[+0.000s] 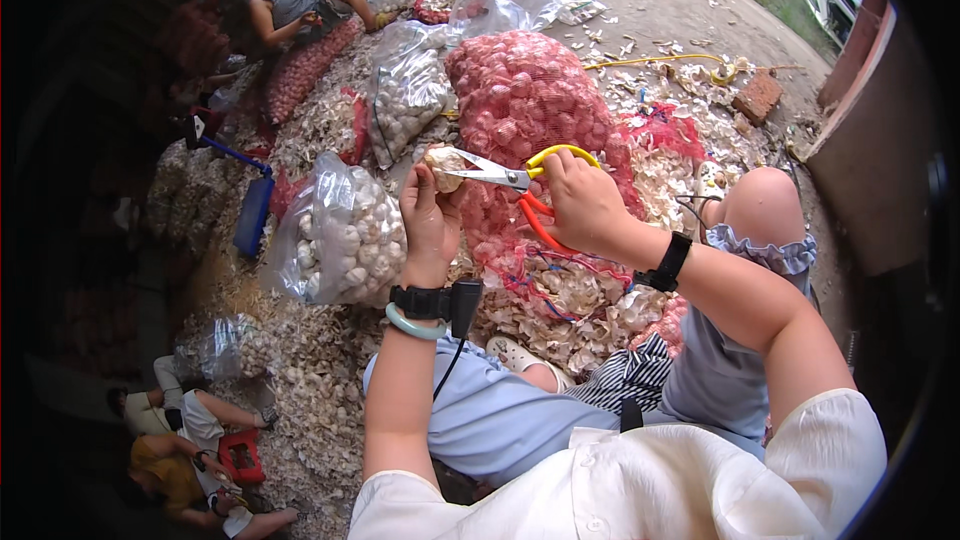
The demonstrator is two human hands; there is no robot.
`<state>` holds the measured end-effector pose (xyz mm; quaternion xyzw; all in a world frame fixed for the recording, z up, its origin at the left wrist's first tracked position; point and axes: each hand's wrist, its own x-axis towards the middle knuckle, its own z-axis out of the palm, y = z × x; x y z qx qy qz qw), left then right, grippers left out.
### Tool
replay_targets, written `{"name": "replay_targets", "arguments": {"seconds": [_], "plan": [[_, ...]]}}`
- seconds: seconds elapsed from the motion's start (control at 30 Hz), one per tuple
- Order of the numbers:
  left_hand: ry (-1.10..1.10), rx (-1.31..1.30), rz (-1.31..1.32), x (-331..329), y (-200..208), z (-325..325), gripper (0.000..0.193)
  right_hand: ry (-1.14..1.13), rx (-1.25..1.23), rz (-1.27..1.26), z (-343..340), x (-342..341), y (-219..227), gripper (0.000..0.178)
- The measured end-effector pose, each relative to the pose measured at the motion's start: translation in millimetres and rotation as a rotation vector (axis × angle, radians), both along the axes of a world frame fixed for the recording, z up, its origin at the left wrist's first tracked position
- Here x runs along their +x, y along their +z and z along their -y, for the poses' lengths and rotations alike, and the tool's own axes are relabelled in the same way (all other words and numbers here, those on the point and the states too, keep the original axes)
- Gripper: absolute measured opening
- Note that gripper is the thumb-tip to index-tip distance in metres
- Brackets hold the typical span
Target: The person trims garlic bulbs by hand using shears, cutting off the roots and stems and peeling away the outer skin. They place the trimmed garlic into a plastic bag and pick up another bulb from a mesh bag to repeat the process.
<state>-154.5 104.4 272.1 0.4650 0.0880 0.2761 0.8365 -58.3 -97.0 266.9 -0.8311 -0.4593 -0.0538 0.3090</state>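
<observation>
Between the fingers of my left hand [432,215] is a garlic bulb [444,168], raised in front of me. My right hand [590,202] grips a pair of scissors [505,176] with one yellow and one red handle loop. The scissor blades are parted and their tips reach the bulb. Below and behind the scissors stands a red mesh sack [530,90] full of garlic. Left of my left hand, a clear plastic bag [345,230] holds peeled-looking white garlic bulbs.
Garlic skins [310,410] cover the ground around my legs. Another clear bag of garlic [405,90] stands farther back, near a seated person [290,15]. Two people sit at lower left beside a red basket [241,455]. A blue-handled dustpan [254,215] and a brick [757,96] lie about.
</observation>
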Motion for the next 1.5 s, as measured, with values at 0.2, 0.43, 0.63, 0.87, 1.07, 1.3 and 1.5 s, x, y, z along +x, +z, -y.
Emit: {"name": "replay_targets", "arguments": {"seconds": [0.2, 0.43, 0.63, 0.87, 1.07, 1.3, 1.5], "plan": [[0.067, 0.086, 0.002, 3.8, -2.9, 5.8, 0.036, -0.021, -0.010, -0.021, -0.3, 1.5, -8.5, 0.042], [0.094, 0.098, -0.013, 1.7, -6.3, -2.0, 0.033, -0.025, -0.071, 0.006, 0.9, -1.7, -4.7, 0.034], [0.031, 0.113, -0.051, 0.6, -0.9, -2.1, 0.036, 0.045, -0.093, -0.119, 4.8, 0.2, -5.4, 0.033], [-0.103, 0.209, -0.210, -0.5, 4.4, -20.6, 0.037, 0.078, -0.069, -0.294, 6.7, -2.7, -6.8, 0.034], [-0.167, 0.346, -0.267, 1.6, 15.8, -14.8, 0.042, 0.108, 0.008, -0.702, -0.1, 1.0, 1.9, 0.053], [-0.336, 0.261, -0.217, 1.6, 12.2, 6.5, 0.045, -0.027, 0.236, -0.731, -11.6, 17.9, 10.8, 0.066], [-0.482, 0.174, -0.256, 2.0, 7.9, 20.2, 0.045, 0.070, 0.462, -0.680, -12.6, 11.7, 6.5, 0.052]]}}
